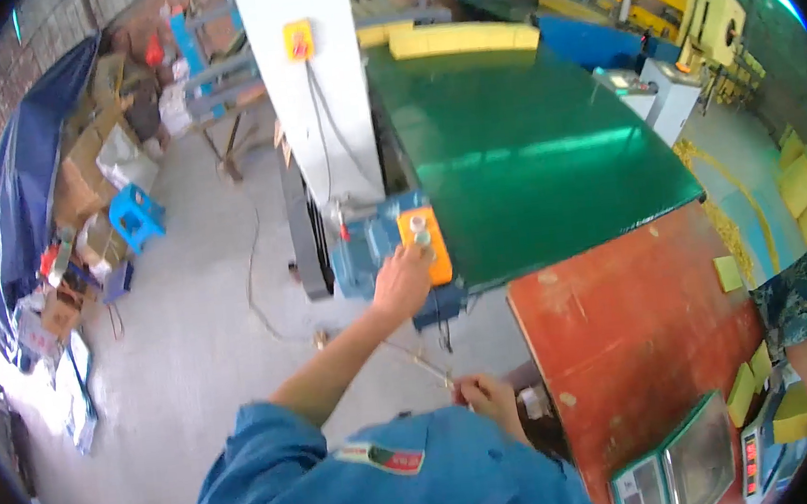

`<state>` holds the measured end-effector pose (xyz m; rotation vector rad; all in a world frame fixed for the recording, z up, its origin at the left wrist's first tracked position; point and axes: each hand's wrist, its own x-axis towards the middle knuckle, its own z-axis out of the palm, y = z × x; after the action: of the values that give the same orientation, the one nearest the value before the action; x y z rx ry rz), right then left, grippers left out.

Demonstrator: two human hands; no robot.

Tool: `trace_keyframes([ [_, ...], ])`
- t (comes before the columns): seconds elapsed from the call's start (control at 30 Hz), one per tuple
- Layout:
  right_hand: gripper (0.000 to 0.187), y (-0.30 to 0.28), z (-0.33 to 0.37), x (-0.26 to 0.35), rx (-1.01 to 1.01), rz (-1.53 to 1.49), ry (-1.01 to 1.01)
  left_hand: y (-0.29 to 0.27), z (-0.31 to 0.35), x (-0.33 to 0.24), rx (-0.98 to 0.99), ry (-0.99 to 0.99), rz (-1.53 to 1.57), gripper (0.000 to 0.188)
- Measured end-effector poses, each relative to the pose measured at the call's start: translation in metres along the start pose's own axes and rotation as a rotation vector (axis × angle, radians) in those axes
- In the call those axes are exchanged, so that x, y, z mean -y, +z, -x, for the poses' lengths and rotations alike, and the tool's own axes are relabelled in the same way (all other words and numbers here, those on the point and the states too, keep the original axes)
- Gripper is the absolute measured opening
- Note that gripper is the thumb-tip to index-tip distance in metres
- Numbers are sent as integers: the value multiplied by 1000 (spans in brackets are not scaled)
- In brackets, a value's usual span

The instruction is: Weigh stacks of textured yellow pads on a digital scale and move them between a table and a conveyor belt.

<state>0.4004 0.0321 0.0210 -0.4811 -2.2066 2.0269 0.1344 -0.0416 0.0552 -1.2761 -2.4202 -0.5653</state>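
My left hand (404,279) reaches forward with its fingertips on the buttons of an orange control box (439,270); it grips nothing. The box is mounted on a blue machine part (365,253) at the foot of a white column (319,134). Close to my body, my right hand (489,400) is closed around the end of a thin, pale rod-like tool (431,367), which points forward and left. What kind of tool it is cannot be made out. A green conveyor belt (541,161) runs from beside the control box toward the far right.
A worn red board table (633,317) stands to my right, with a weighing scale (699,447) at its near end. Yellow foam-like blocks (466,39) lie across the belt's far end. A person in camouflage (803,311) works at far right. A blue stool (136,217) and cartons stand left.
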Motion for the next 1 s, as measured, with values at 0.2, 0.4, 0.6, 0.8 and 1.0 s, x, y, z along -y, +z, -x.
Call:
trace_keyframes([
  [0.2, 17, 18, -19, 18, 89, -246, 4, -14, -13, 6, 35, -11, -4, 23],
  [0.4, 18, 17, -8, 13, 75, -261, 49, -9, -16, 2, 5, 19, 7, 18],
  [0.6, 19, 16, -27, 40, 11, 11, -150, -12, -17, 5, 152, -34, -21, 32],
  [0.8, 18, 27, -26, 19, 44, 24, -215, -13, -4, 0, 171, -54, -6, 30],
  [1.0, 22, 39, -28, 1, 110, 141, -157, -7, -7, 1, 112, -7, -20, 29],
])
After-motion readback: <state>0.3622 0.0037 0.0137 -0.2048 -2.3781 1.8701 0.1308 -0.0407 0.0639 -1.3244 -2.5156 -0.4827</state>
